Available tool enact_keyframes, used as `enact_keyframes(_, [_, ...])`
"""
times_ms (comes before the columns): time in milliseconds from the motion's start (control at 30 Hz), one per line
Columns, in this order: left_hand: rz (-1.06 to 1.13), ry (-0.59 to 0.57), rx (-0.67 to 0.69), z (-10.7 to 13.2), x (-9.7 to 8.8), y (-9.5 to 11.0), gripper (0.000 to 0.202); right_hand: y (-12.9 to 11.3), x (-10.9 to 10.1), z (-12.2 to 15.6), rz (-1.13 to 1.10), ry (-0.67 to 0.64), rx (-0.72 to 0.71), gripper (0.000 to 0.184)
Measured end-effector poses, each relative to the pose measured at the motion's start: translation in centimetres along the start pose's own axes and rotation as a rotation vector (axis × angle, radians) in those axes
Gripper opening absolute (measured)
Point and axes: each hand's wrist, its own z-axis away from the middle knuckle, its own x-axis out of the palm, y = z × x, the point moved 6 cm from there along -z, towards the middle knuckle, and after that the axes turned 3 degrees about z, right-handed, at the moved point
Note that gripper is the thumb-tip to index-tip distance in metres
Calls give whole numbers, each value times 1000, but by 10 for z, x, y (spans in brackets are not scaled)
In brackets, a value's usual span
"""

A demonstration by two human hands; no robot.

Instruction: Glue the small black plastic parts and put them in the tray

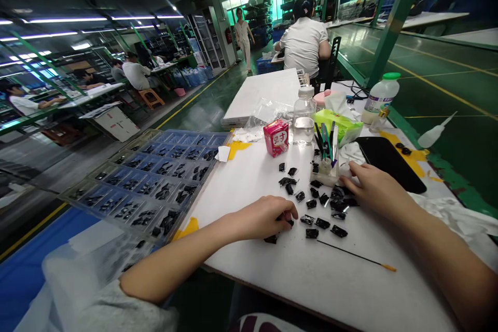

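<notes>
My left hand (269, 218) rests low over the white tabletop, its fingers curled round a small black plastic part (291, 223) that is mostly hidden. Beneath that hand another black part (271, 239) pokes out. My right hand (368, 182) is at the clear pen holder (324, 177), thumb and finger closed on a crumpled white cloth (345, 167). Between the hands lie several loose black parts (322, 223), some with shiny faces. A thin black stick with an orange tip (389, 267) lies nearer to me.
Clear compartment trays (155, 181) of black parts stand at left. Behind the parts are a red box (276, 138), a clear bottle (304, 119) and a green tissue pack (340, 125). A black phone (391, 163) lies at right. A person (304, 41) sits ahead; another (244, 36) stands in the aisle.
</notes>
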Motion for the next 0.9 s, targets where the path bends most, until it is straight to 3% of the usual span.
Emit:
enact_keyframes(433, [191,31,11,-7,1,-3,23,2,1,-1,-7,-29,17,24])
enact_keyframes(900, [83,52,111,-3,-5,3,34,2,1,0,-8,-28,15,24])
